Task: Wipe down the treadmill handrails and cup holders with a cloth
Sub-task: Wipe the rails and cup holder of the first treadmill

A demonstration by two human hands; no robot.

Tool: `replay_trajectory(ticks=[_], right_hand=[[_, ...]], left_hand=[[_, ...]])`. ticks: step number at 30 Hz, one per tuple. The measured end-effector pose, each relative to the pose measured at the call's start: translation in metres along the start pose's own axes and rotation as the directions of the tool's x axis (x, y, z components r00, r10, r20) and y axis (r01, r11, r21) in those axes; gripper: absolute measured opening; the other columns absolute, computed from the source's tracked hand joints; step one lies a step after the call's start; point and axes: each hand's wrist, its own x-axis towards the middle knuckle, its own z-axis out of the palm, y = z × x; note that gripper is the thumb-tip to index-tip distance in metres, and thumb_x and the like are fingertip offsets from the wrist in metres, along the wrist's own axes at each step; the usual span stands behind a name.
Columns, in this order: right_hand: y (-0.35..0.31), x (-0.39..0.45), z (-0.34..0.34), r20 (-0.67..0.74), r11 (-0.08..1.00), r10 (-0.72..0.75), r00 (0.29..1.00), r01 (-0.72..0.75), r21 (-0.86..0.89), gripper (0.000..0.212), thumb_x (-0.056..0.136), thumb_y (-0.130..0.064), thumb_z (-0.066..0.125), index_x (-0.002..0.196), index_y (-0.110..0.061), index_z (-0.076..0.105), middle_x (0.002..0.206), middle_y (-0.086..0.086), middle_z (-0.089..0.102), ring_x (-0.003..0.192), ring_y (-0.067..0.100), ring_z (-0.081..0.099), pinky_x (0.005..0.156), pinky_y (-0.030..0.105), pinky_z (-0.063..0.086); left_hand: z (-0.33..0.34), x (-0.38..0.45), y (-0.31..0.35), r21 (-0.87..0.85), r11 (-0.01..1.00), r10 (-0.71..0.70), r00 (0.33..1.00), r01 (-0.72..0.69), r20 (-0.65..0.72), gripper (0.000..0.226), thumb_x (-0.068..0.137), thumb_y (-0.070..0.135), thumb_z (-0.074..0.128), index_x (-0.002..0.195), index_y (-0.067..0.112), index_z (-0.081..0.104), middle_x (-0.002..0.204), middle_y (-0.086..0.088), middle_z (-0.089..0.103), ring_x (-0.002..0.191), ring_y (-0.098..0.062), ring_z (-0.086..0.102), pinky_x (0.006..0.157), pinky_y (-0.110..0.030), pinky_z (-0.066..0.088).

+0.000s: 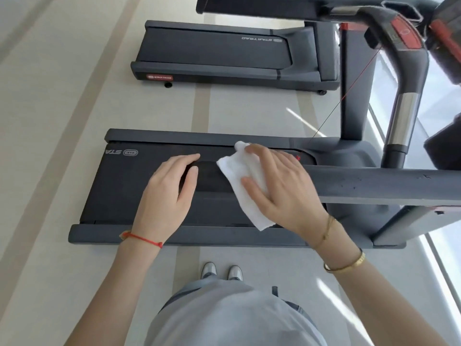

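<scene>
I stand beside a dark treadmill and look down on its near handrail, a thick grey bar that runs in from the right. My right hand wraps a white folded cloth over the rail near its free end, fingers on top and thumb on the near side. The cloth's lower end hangs below the rail. My left hand curls round the rail's very end, just left of the cloth. No cup holder shows in this view.
Under the rail lies the treadmill belt. The far handrail with a chrome section rises at the right, and a thin red safety cord hangs from the console. A second treadmill stands beyond. My shoes are on the pale floor.
</scene>
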Motion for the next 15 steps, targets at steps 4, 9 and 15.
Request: replay_trajectory(ticks=[4,9,15], right_hand=[[-0.001,0.005,0.0,-0.001,0.994,0.048,0.999,-0.048,-0.1,0.038,0.099,-0.043,0.041,0.121,-0.016,0.057,0.106,-0.007,0.067,0.094,0.02,0.063,0.09,0.032,0.044],[-0.044,0.041,0.028,0.112,0.987,-0.011,0.994,0.028,-0.155,0.044,0.101,-0.05,0.03,0.119,-0.021,0.057,0.1,-0.007,0.066,0.085,0.021,0.063,0.079,0.035,0.044],[-0.013,0.012,0.009,-0.024,0.997,-0.009,1.0,0.007,-0.08,0.032,0.099,-0.041,0.047,0.119,-0.022,0.062,0.109,-0.01,0.068,0.095,0.018,0.062,0.087,0.031,0.044]], left_hand=[[-0.002,0.0,-0.006,-0.01,1.0,0.001,1.0,-0.001,0.011,0.032,0.103,0.02,0.041,0.129,0.013,0.059,0.126,0.004,0.062,0.118,-0.009,0.057,0.103,-0.027,0.044],[-0.003,-0.001,-0.011,-0.067,0.998,0.008,1.0,-0.007,0.019,0.025,0.103,0.018,0.042,0.119,0.012,0.06,0.113,0.007,0.062,0.103,-0.009,0.059,0.089,-0.027,0.049],[-0.005,-0.001,-0.014,-0.103,0.995,0.005,1.0,-0.002,0.027,0.032,0.103,0.022,0.043,0.129,0.015,0.059,0.125,0.007,0.061,0.118,-0.006,0.056,0.1,-0.024,0.045]])
